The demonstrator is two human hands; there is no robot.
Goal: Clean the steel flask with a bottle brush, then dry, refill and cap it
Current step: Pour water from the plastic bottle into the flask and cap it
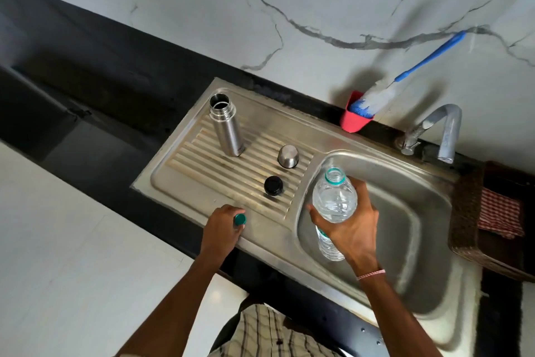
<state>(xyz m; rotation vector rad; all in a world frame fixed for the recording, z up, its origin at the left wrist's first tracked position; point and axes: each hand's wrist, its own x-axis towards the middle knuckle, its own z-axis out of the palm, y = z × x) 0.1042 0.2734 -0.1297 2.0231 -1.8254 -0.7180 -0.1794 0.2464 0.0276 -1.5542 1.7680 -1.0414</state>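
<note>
Flask (226, 125) upright, uncapped on drainboard (202, 180). Right hand (351, 223) wrapped round open water bottle (333, 206) over basin; left hand (224, 225) pinching green cap (240, 219). Refill: align mouths, tip slowly to avoid spilling.

Wicker basket (466, 212) holds checked cloth (500, 212); tap (443, 130).

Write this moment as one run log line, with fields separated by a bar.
left hand: holds small green cap | right hand: holds open clear plastic water bottle over sink basin | open steel flask: upright on drainboard, uncapped
</note>
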